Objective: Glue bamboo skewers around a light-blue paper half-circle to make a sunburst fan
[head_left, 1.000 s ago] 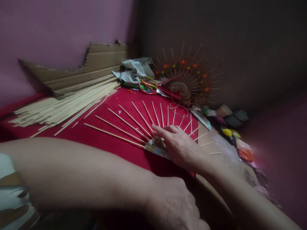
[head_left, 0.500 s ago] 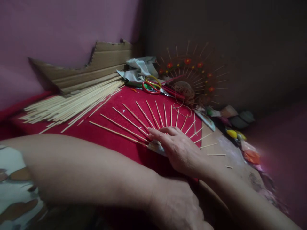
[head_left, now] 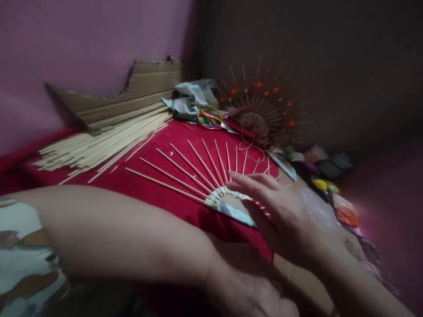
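A fan of thin bamboo sticks [head_left: 194, 165] spreads over a red cloth [head_left: 155, 149], their ends fixed to a half-round card base [head_left: 231, 207]. My right hand [head_left: 291, 215] hovers just right of the base, fingers spread, covering the fan's right-hand sticks. My left hand [head_left: 254, 295] lies low at the near edge, below the base; my left forearm crosses the front of the view. Whether either hand touches the fan I cannot tell.
A heap of loose bamboo sticks [head_left: 105, 141] lies at the left before torn cardboard [head_left: 132, 97]. Red-and-yellow scissors [head_left: 211, 119], a crumpled cloth [head_left: 194, 94], a twine ball [head_left: 253, 122] and a finished flower-trimmed fan [head_left: 267, 97] stand at the back. Small coloured items [head_left: 324, 185] line the right edge.
My right hand has lifted off the card base and slid right, uncovering the base. The left hand stays low at the near edge.
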A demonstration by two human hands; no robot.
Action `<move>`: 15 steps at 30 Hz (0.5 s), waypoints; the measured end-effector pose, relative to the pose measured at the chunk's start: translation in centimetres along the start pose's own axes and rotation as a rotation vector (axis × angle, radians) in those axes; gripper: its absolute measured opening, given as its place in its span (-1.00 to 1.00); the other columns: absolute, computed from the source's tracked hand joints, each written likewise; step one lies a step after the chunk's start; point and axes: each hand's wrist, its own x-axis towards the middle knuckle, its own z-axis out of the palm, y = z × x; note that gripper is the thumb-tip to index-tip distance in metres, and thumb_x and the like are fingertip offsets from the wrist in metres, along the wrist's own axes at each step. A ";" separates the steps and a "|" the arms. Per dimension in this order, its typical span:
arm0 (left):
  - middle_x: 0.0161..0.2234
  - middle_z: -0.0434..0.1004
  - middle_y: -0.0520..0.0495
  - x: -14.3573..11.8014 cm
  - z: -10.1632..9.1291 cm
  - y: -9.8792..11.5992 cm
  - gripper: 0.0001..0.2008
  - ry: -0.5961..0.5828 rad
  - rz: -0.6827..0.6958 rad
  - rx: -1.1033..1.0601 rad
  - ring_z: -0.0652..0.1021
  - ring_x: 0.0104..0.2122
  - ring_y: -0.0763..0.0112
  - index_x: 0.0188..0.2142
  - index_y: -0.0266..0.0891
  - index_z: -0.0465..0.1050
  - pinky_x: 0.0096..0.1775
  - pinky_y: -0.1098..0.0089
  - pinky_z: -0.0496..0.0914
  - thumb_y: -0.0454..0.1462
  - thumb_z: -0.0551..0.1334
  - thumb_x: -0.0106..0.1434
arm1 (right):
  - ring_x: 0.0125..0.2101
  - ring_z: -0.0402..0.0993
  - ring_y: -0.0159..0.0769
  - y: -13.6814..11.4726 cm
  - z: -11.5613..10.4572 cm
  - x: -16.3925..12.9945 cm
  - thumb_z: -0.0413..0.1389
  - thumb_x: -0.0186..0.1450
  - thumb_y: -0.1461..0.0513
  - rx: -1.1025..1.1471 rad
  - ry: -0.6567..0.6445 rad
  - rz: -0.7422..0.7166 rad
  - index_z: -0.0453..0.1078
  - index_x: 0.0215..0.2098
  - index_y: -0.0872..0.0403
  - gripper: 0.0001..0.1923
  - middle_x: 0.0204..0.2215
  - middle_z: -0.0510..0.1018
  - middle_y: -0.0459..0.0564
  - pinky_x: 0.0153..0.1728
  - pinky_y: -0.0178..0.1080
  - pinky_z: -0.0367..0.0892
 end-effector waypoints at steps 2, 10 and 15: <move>-0.62 0.36 0.02 -0.3 -0.4 0.7 -0.65 -0.173 0.142 0.077 0.41 -0.57 0.36 -0.65 -0.14 0.10 -0.57 0.39 0.18 -0.33 0.27 0.10 | -0.18 0.51 -0.33 0.4 -1.2 -1.5 0.00 0.36 0.39 -0.040 0.080 0.055 0.40 0.04 0.20 -0.69 -0.19 0.63 0.10 -0.19 -0.32 0.42; -0.53 0.46 -0.07 -1.8 -1.0 2.3 -0.78 -0.028 0.253 0.646 0.34 -0.57 0.38 -0.51 -0.20 0.28 -0.69 0.35 -0.03 -0.28 0.28 0.20 | -0.50 0.53 -0.38 4.4 -1.0 -9.2 0.15 0.34 0.20 -0.127 0.446 0.509 0.37 -0.36 0.00 -0.89 -0.52 0.56 -0.15 -0.44 -0.35 0.38; -0.54 0.46 -0.04 -2.2 -1.3 2.0 -0.78 0.095 0.135 0.632 0.37 -0.58 0.42 -0.41 -0.29 0.36 -0.67 0.36 -0.05 -0.22 0.23 0.32 | -0.62 0.36 -0.47 4.1 -1.0 -9.9 0.09 0.36 0.24 0.002 0.476 0.571 0.30 -0.43 0.00 -0.81 -0.63 0.41 -0.24 -0.53 -0.41 0.30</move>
